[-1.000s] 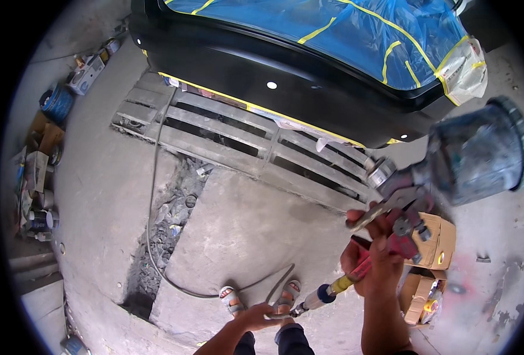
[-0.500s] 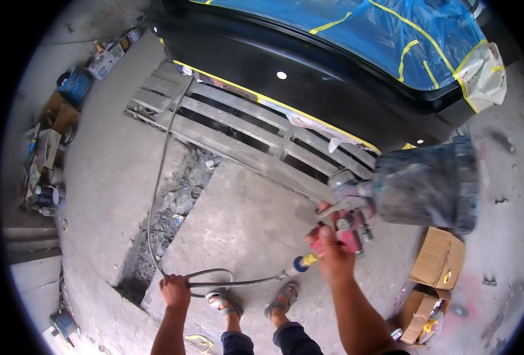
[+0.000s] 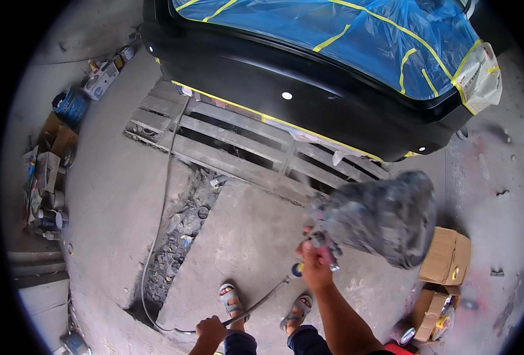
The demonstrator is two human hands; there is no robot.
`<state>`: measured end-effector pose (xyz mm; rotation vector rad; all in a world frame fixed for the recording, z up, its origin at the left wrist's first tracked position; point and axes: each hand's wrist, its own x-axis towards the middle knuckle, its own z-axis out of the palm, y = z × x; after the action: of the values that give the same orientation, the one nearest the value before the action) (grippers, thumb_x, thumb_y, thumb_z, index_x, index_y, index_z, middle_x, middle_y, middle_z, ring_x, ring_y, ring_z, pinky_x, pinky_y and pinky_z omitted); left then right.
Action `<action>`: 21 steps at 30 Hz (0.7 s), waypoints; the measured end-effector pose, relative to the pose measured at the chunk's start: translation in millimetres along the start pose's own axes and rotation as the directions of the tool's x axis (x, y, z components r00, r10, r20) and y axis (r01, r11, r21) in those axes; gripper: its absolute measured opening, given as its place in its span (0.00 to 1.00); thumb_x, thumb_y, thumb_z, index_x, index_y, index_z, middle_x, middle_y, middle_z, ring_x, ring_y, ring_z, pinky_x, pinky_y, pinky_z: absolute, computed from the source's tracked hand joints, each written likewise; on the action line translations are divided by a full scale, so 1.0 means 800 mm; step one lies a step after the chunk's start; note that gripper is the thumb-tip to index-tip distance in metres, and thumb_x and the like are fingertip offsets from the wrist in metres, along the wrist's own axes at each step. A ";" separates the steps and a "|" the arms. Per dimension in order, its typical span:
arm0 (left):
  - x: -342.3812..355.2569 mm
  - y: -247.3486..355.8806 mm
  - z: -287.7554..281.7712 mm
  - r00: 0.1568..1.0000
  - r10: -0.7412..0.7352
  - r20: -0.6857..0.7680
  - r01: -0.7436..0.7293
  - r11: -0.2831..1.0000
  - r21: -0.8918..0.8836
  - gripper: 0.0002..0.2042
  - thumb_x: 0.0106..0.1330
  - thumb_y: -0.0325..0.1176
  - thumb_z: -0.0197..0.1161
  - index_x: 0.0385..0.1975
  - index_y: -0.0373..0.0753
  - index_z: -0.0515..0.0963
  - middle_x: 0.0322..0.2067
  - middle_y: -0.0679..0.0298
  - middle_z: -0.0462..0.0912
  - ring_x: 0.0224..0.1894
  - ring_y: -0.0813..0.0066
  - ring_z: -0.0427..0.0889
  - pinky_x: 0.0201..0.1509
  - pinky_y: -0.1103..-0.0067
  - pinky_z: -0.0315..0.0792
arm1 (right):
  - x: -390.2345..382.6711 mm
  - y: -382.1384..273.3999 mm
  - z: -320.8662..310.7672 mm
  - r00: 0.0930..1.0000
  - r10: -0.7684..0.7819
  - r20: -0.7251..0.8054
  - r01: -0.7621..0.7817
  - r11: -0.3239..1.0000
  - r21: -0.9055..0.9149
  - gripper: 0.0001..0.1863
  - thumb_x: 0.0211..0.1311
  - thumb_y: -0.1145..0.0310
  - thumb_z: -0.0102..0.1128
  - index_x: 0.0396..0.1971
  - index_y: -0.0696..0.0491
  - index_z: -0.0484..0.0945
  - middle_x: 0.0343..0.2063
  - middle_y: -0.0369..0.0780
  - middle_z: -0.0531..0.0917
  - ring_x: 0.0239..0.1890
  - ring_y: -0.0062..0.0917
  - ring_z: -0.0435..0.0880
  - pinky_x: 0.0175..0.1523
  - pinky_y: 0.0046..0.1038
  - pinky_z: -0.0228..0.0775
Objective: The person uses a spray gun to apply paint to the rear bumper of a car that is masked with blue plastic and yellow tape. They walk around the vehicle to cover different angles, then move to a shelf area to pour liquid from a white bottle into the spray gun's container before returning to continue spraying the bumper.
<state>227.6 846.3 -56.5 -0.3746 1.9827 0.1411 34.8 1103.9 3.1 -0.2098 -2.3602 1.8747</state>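
My right hand (image 3: 316, 267) grips the handle of a spray gun (image 3: 327, 234) whose large paint-crusted cup (image 3: 386, 216) is blurred with motion and tilted to the right. My left hand (image 3: 210, 332), low in the view, is closed around the grey air hose (image 3: 256, 306) that runs up to the gun's base. The hose (image 3: 166, 177) loops away over the concrete floor toward the car. Ahead stands a black car rear (image 3: 309, 97) with its window masked in blue film (image 3: 333, 35) and yellow tape. My sandalled feet (image 3: 231, 297) show between my arms.
A grated drain channel (image 3: 244, 148) runs along the car's bumper, with a rubble-filled pit (image 3: 182, 236) beside it. Cardboard boxes (image 3: 445, 260) and cans sit at the right. Tins, boxes and a blue bucket (image 3: 71, 105) line the left wall.
My left hand has dropped lower while keeping hold of the hose. The spray gun has swung so its cup tips to the right. My view has shifted back from the car.
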 end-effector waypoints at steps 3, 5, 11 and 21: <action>0.011 0.006 0.001 0.990 0.126 0.061 -0.124 0.992 -0.029 0.16 0.57 0.41 0.54 0.39 0.37 0.75 0.37 0.52 0.81 0.43 0.56 0.81 0.46 0.67 0.74 | -0.036 0.007 -0.041 0.955 0.113 -0.273 -0.071 0.984 0.161 0.14 0.66 0.67 0.48 0.48 0.57 0.69 0.28 0.34 0.75 0.23 0.15 0.69 0.28 0.20 0.64; 0.012 0.006 -0.005 0.973 0.222 0.064 -0.222 0.975 0.001 0.15 0.57 0.41 0.54 0.38 0.37 0.75 0.37 0.52 0.81 0.43 0.56 0.81 0.46 0.66 0.74 | -0.054 0.005 -0.053 0.845 0.227 -0.484 -0.175 0.973 0.152 0.14 0.66 0.67 0.48 0.47 0.56 0.69 0.24 0.33 0.74 0.22 0.14 0.67 0.26 0.19 0.61; 0.049 -0.030 -0.018 0.978 0.203 0.055 -0.202 0.979 -0.022 0.15 0.56 0.40 0.56 0.37 0.36 0.76 0.37 0.51 0.81 0.42 0.55 0.81 0.46 0.66 0.74 | -0.017 -0.017 0.027 0.900 0.217 -0.378 -0.151 0.969 0.198 0.19 0.64 0.61 0.54 0.50 0.55 0.67 0.22 0.32 0.71 0.25 0.14 0.68 0.32 0.18 0.62; 0.070 -0.057 -0.057 0.989 0.145 -0.026 -0.146 0.989 -0.028 0.15 0.56 0.42 0.56 0.36 0.36 0.75 0.35 0.50 0.81 0.41 0.53 0.81 0.45 0.64 0.74 | 0.050 -0.074 0.084 0.967 0.118 -0.227 -0.055 0.963 0.265 0.16 0.62 0.62 0.56 0.45 0.55 0.71 0.25 0.33 0.75 0.23 0.14 0.70 0.28 0.17 0.63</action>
<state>181.0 780.3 -84.3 -0.2510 2.0336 0.2603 -18.5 1034.1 45.9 -0.4915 -1.9586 2.0397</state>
